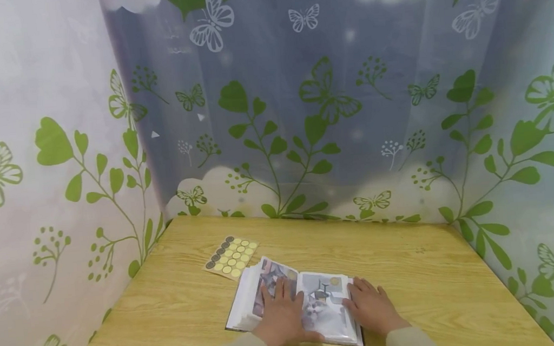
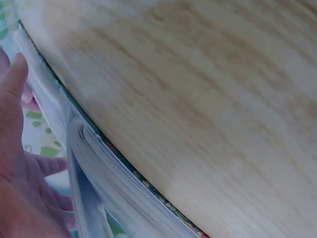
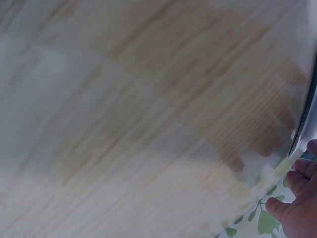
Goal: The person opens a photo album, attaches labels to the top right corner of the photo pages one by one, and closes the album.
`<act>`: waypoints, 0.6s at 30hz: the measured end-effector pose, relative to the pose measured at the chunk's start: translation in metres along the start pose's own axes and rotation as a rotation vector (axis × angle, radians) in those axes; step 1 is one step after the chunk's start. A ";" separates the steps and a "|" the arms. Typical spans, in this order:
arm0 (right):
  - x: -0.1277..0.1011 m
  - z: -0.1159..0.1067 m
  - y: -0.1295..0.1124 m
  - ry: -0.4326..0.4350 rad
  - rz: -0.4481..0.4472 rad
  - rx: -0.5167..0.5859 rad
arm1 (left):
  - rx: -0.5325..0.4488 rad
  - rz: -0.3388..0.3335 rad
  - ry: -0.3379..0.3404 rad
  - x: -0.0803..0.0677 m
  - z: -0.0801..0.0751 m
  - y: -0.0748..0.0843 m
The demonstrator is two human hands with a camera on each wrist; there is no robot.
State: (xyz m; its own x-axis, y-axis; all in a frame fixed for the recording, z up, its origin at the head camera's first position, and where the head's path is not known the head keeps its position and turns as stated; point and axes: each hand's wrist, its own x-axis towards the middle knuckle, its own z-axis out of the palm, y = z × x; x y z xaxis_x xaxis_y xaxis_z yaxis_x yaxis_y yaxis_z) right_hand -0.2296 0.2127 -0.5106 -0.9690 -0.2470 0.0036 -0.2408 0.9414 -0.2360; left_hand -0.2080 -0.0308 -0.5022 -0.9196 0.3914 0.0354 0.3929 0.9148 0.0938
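A photo album [image 1: 329,326] lies spread on the wooden table, with grey and white pictures in clear sleeves. My left hand [image 1: 283,315] rests across its left page and the middle fold, fingers extended and thumb out over the right page. At the album's right edge, my right hand [image 1: 372,305] touches the right page with its fingertips. Seen in the left wrist view, the thick stack of sleeves [image 2: 106,163] stands fanned beside the left hand [image 2: 20,178]. In the right wrist view, only part of the right hand [image 3: 299,203] shows near the album's edge.
Behind the album's left side lies a sticker sheet [image 1: 232,257] with rows of round yellow and dark stickers, close to the album. The table [image 1: 411,260] reaches back to a curtain [image 1: 280,156] printed with leaves and butterflies; similar cloth hangs on both sides.
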 end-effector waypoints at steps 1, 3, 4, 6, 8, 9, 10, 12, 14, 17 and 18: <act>0.000 0.000 -0.001 -0.007 0.001 0.004 | 0.024 0.020 0.014 0.000 0.001 0.001; 0.001 0.000 -0.002 -0.013 0.002 0.013 | 0.027 0.043 0.026 0.000 0.002 0.001; 0.002 0.000 -0.003 -0.010 0.003 0.017 | 0.017 0.048 0.026 -0.001 0.002 0.000; 0.002 -0.001 -0.004 0.023 -0.003 0.020 | -0.018 0.044 0.016 -0.001 0.001 -0.002; 0.002 -0.002 -0.005 0.061 0.002 0.017 | -0.053 0.041 0.005 -0.001 -0.001 -0.005; 0.002 -0.003 -0.006 0.079 0.010 0.017 | -0.067 0.044 0.004 -0.001 -0.002 -0.007; 0.002 -0.004 -0.006 0.092 0.023 0.019 | -0.073 0.050 0.005 -0.001 -0.003 -0.009; 0.003 -0.006 -0.006 0.112 0.045 0.028 | -0.080 0.061 0.009 -0.001 -0.004 -0.011; 0.004 -0.008 -0.006 0.110 0.068 0.036 | -0.088 0.068 0.013 -0.001 -0.006 -0.013; 0.003 -0.010 -0.006 0.109 0.078 0.046 | -0.086 0.072 0.015 -0.003 -0.008 -0.013; 0.003 -0.010 -0.006 0.109 0.077 0.046 | -0.089 0.072 0.015 -0.004 -0.008 -0.013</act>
State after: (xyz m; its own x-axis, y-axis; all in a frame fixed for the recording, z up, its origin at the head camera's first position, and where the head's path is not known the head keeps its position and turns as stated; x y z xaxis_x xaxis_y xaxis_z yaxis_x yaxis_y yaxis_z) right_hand -0.2317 0.2084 -0.4991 -0.9854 -0.1457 0.0884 -0.1652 0.9444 -0.2842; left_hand -0.2098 -0.0453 -0.4954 -0.8894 0.4532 0.0602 0.4563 0.8717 0.1785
